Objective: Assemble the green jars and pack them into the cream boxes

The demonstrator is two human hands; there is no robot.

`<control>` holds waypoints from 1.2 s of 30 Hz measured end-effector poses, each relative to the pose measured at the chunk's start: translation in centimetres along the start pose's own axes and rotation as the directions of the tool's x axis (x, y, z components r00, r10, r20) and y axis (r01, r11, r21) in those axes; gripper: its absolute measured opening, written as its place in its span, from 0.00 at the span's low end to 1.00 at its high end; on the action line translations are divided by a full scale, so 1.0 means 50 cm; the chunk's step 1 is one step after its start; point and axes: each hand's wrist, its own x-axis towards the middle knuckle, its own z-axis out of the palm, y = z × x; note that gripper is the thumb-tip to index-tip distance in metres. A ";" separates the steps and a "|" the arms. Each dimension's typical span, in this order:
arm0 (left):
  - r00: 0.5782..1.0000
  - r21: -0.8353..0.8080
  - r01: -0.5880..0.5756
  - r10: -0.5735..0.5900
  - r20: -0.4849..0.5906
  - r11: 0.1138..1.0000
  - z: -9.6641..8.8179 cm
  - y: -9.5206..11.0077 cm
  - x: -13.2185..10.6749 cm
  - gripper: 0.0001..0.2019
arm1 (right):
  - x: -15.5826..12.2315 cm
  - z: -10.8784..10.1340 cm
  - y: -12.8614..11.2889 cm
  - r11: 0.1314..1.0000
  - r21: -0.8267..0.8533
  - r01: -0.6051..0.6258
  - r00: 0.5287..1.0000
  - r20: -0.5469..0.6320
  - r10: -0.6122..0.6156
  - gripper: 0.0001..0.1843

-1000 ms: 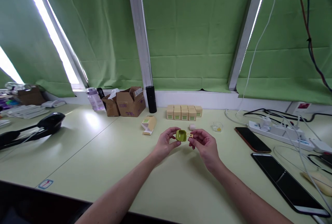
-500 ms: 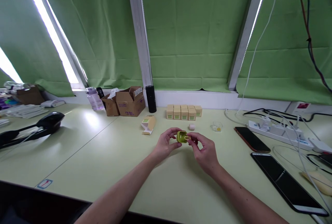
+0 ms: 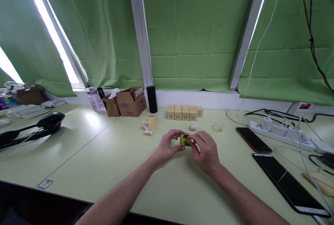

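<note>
My left hand (image 3: 167, 145) pinches a small olive-green square case (image 3: 184, 140) just above the table (image 3: 109, 155), at the centre of the head view. My right hand (image 3: 206, 150) meets it from the right, its fingertips closed on a small yellow-green piece pressed against the case's open side. Both hands have curled fingers. Beyond them stands a row of small tan boxes with green labels (image 3: 185, 112), with a small whitish piece (image 3: 193, 127) in front of it. An opened tan box (image 3: 149, 125) lies on its side to the left.
Two cardboard boxes (image 3: 127, 102), a black cylinder (image 3: 152, 99) and a clear bottle (image 3: 94, 99) stand by the window ledge. A small clear dish (image 3: 218, 127), two phones (image 3: 252, 140), a power strip (image 3: 280, 133) and cables lie at right. A black handheld device (image 3: 39, 127) lies at left.
My right hand has moved left and brought the small piece from beside the green case up against it. The two hands have closed together and dropped slightly.
</note>
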 end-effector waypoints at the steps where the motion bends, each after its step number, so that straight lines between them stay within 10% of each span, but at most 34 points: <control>1: 1.000 0.007 -0.004 0.004 -0.002 1.000 0.000 0.000 0.000 0.26 | -0.001 0.001 0.000 1.000 -0.008 0.007 1.000 0.001 -0.007 0.08; 36: 0.999 0.043 0.025 -0.027 0.041 0.999 0.006 0.028 -0.002 0.23 | -0.006 0.013 0.003 0.997 0.073 0.018 0.999 0.037 -0.020 0.08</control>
